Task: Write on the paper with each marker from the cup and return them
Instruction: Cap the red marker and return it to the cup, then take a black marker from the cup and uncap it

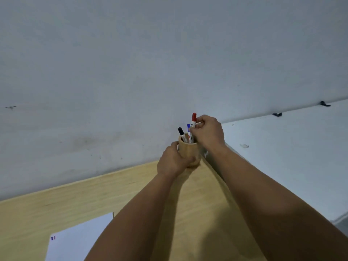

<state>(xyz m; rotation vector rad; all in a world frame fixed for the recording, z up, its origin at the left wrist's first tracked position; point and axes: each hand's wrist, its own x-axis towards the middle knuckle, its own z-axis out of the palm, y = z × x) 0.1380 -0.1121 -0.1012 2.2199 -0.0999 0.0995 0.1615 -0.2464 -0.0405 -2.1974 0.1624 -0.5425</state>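
Observation:
A tan wooden cup (188, 150) stands at the far corner of the wooden table (56, 200), against the wall. My left hand (172, 162) is wrapped around its left side. My right hand (208, 133) pinches a red-capped marker (193, 122) whose lower end is inside the cup. A black-capped marker (181, 134) leans left in the cup, and a blue cap (188, 126) shows just behind the red marker. A white sheet of paper (79, 240) lies at the lower left with small blue and red marks (53, 237) near its corner; my left forearm covers its right part.
A grey wall (131, 72) rises directly behind the cup. To the right, a white surface (291, 147) adjoins the table, with two small dark clips (277, 114) at its far edge.

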